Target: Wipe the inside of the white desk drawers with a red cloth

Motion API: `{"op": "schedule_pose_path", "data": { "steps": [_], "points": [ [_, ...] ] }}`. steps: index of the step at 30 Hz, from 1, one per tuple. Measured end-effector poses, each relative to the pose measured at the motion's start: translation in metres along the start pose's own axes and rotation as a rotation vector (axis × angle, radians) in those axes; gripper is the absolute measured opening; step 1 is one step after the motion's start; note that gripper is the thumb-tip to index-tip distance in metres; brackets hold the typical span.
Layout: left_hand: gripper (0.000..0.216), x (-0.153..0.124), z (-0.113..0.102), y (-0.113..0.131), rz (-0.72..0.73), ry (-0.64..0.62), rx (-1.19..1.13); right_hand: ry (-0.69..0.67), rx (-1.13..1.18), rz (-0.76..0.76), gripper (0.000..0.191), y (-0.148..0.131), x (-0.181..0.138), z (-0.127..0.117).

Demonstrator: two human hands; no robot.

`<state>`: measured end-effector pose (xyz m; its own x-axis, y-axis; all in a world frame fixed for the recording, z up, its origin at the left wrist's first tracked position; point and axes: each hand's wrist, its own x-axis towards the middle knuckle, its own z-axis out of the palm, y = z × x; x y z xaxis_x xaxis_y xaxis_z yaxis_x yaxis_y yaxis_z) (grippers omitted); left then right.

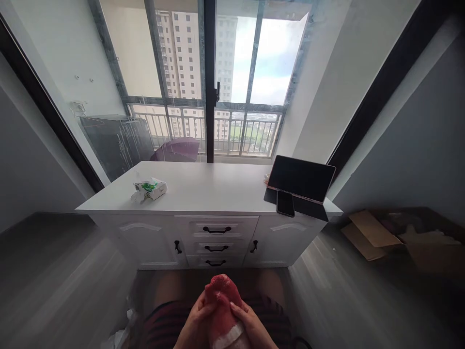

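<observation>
A soft red piece with a white band (222,310) is held between both hands above my lap, low in the middle of the view. It looks like fabric, rounded at the top, with the white band near its lower end; whether it is a hat, a sock or a toy I cannot make out. My left hand (198,312) is closed on its left side. On the other side my right hand (249,317) grips it, with the thumb pressed on the front. The lower end runs out of the frame.
Ahead stands a white cabinet (214,186) bearing a tissue pack (154,189), a tablet (301,178) on its dark cover and a phone (285,203). An open cardboard box (378,228) lies on the floor at right. A plastic bag (121,334) is at lower left.
</observation>
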<state>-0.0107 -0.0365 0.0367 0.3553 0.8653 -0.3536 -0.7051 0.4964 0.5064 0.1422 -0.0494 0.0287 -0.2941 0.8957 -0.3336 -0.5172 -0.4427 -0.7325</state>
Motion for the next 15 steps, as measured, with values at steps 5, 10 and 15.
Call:
{"op": "schedule_pose_path", "data": {
  "steps": [5, 10, 15],
  "points": [
    [0.038, -0.003, -0.015, -0.002, -0.061, 0.186, -0.157, -0.006, 0.051, 0.023, 0.049, 0.014, 0.004, 0.007],
    [0.033, -0.01, -0.031, -0.01, -0.187, 0.169, -0.124, -0.004, 0.013, -0.039, 0.063, 0.027, 0.012, 0.006],
    [0.043, -0.012, -0.037, -0.005, 0.138, 0.322, 0.048, -0.119, -0.074, -0.015, 0.059, 0.029, 0.012, 0.004]
  ]
}}
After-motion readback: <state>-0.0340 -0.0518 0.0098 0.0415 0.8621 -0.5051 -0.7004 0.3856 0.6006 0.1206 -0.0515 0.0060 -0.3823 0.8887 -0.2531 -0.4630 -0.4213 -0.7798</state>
